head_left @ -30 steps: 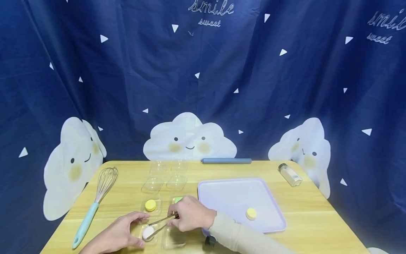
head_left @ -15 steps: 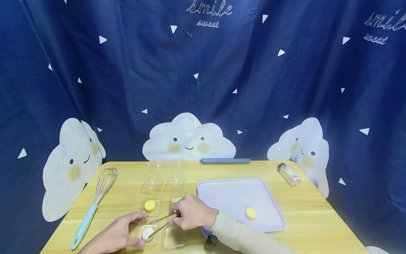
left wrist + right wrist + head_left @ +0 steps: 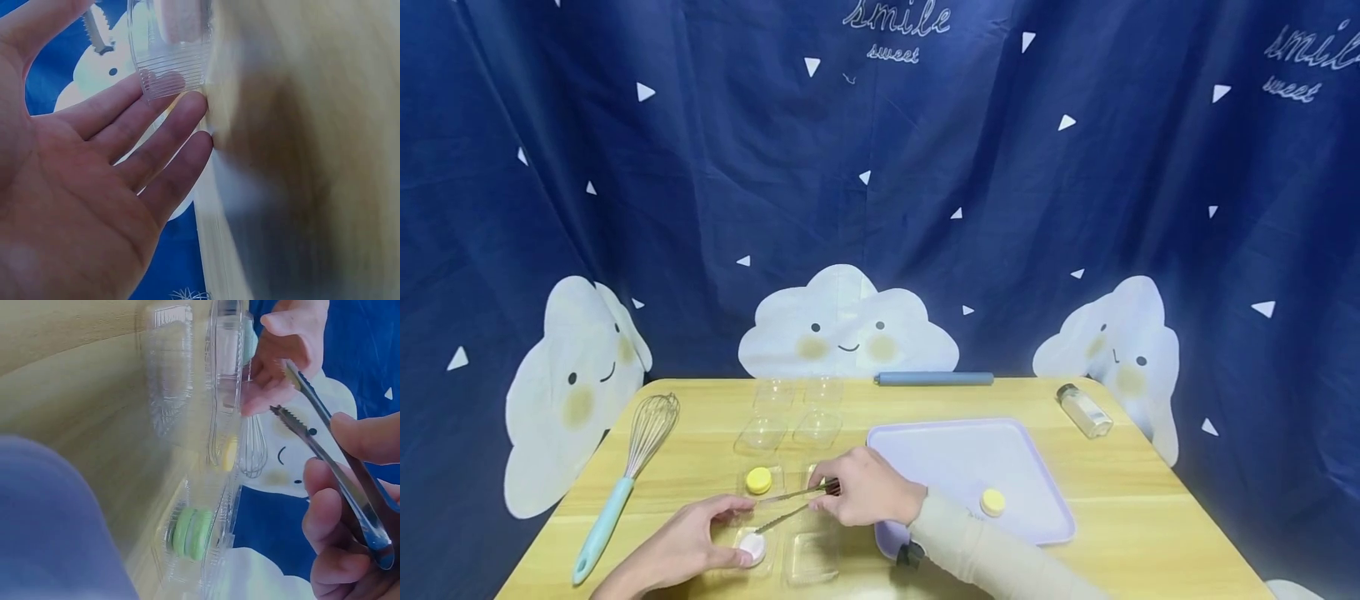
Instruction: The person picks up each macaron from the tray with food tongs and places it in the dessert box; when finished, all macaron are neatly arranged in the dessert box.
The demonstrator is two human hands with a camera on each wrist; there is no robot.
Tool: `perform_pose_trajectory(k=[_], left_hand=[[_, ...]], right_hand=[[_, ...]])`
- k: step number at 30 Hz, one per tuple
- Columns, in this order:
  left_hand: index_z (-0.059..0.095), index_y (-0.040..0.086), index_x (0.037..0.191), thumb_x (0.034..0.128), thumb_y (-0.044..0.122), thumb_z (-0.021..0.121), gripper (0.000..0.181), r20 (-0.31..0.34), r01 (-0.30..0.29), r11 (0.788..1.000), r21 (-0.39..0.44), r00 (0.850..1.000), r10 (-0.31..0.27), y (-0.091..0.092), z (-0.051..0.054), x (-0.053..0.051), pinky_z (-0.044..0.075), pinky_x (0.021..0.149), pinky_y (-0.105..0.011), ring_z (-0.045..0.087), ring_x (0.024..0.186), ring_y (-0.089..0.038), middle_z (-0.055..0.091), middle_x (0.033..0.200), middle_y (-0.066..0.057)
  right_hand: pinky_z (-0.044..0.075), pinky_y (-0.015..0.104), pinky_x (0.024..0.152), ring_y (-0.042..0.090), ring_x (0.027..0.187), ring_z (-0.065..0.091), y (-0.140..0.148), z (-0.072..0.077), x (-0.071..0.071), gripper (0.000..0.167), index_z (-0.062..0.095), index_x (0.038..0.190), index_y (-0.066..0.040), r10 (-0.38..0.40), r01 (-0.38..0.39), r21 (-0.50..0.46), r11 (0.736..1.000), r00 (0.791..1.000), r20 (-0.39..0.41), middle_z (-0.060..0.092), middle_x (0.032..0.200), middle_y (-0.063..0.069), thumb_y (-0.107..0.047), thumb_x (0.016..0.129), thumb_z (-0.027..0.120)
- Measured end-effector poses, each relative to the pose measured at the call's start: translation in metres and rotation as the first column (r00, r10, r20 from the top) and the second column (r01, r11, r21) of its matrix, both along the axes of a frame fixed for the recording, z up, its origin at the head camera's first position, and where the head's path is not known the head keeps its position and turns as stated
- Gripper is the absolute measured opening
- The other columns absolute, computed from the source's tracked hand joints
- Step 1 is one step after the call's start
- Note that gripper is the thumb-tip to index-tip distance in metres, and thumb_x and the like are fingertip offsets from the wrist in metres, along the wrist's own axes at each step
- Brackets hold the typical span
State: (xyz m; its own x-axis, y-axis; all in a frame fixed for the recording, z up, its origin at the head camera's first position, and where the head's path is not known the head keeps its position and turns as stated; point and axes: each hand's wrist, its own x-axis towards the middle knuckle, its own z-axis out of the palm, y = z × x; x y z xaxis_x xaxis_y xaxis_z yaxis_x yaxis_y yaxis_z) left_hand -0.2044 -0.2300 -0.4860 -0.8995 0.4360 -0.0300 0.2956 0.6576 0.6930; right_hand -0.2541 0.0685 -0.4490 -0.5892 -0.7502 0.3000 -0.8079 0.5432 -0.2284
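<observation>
Head view: tongs (image 3: 782,518), "smile sweet" curtain (image 3: 917,142)

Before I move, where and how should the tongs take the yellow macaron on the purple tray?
Probably from above, tongs straddling the yellow macaron and pinching opposite sides of its round edge: it lies flat on the purple tray, nothing crowding it.
</observation>
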Motion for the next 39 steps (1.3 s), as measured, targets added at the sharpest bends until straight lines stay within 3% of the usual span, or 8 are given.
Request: perform_pose_trajectory(k=[10,16,22,27,34,39], left_hand=[[0.064,0.018,0.132,0.0768,0.051,0.083,0.067,-0.022,-0.009,1.000,-0.030,1.000,0.008,0.004,0.010,-0.001,0.055,0.088,-0.029,0.065,0.110,-0.022,0.072,0.122,0.005],[0.064,0.014,0.131,0.0776,0.048,0.083,0.066,-0.018,-0.027,0.999,-0.031,0.999,0.026,0.008,0.019,-0.004,0.057,0.090,-0.048,0.063,0.114,-0.031,0.071,0.125,-0.003],[0.064,0.013,0.131,0.0756,0.046,0.086,0.068,-0.102,-0.063,0.997,-0.041,0.993,0.058,0.016,0.031,-0.010,0.055,0.088,-0.046,0.064,0.114,-0.031,0.069,0.125,-0.006],[0.063,0.017,0.134,0.0741,0.046,0.087,0.070,-0.128,-0.071,0.997,-0.032,0.990,0.066,0.026,0.040,-0.014,0.052,0.097,-0.061,0.060,0.125,-0.037,0.065,0.136,-0.004],[0.059,0.014,0.138,0.0740,0.049,0.087,0.078,-0.141,0.006,0.998,-0.057,0.990,-0.014,0.044,0.040,-0.019,0.052,0.100,-0.058,0.058,0.128,-0.035,0.062,0.140,-0.006],[0.059,0.009,0.138,0.0717,0.049,0.088,0.083,-0.151,0.059,0.995,-0.082,0.986,-0.071,0.054,0.035,-0.016,0.050,0.102,-0.060,0.056,0.129,-0.035,0.060,0.139,-0.010]], right_hand=[[0.032,0.006,0.046,-0.013,0.049,0.036,0.014,0.013,-0.005,0.019,0.078,0.099,-0.015,-0.024,0.037,-0.143,0.989,0.996,0.091,0.063,0.062,-0.012,-0.031,0.088,0.079],[0.032,0.009,0.047,-0.010,0.048,0.036,0.029,0.020,-0.011,0.014,0.077,0.098,-0.019,-0.081,0.118,-0.194,0.974,0.978,0.190,0.056,0.058,-0.015,-0.029,0.089,0.078],[0.043,0.013,0.055,-0.006,0.056,0.048,0.050,0.025,-0.015,0.010,0.076,0.097,-0.019,-0.140,0.204,-0.254,0.945,0.958,0.251,0.065,0.068,-0.012,-0.026,0.089,0.077],[0.051,0.018,0.061,-0.002,0.063,0.056,0.072,0.023,-0.019,0.009,0.077,0.097,-0.019,-0.196,0.270,-0.271,0.924,0.942,0.272,0.071,0.077,-0.008,-0.025,0.089,0.077],[0.053,0.019,0.068,0.000,0.071,0.061,0.112,0.015,-0.021,0.013,0.077,0.100,-0.020,-0.309,0.392,-0.266,0.881,0.901,0.306,0.074,0.085,-0.009,-0.025,0.088,0.078],[0.057,0.025,0.078,0.005,0.083,0.068,0.143,0.009,-0.019,0.013,0.076,0.100,-0.022,-0.373,0.455,-0.259,0.852,0.875,0.308,0.078,0.094,-0.006,-0.027,0.088,0.078]])
